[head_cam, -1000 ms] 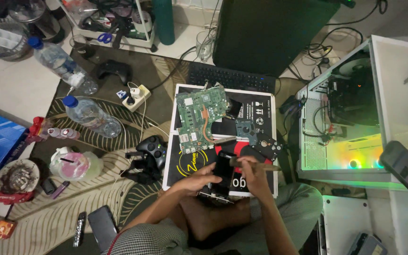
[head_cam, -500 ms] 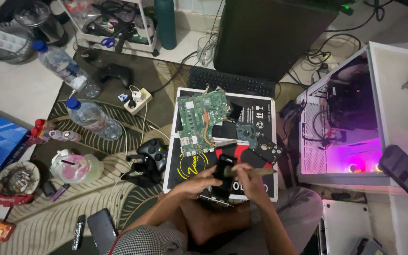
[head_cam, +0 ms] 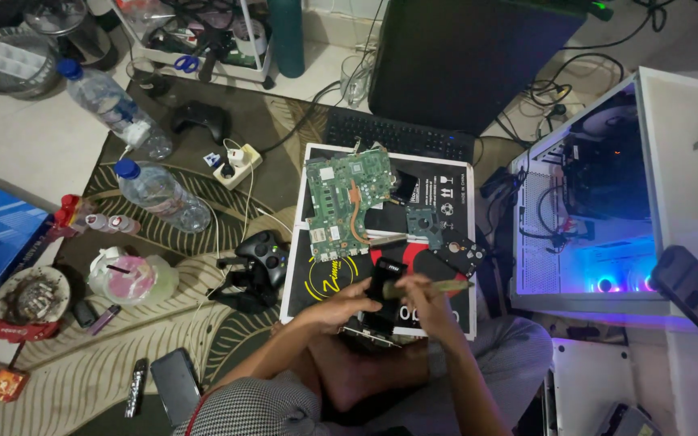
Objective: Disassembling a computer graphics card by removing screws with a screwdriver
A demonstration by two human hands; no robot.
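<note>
Seated on the floor, the person steadies a black card (head_cam: 383, 284) upright over the flat black box (head_cam: 454, 182) with the left hand (head_cam: 341, 305) closed around it, so the right hand (head_cam: 423, 295), pinching a screwdriver (head_cam: 438, 286), can reach its face.

Both forearms reach forward and meet — the left hand (head_cam: 347, 303) curled, fingers closed in a grip; the right hand (head_cam: 428, 297) pinching, wrist bent inward.
</note>
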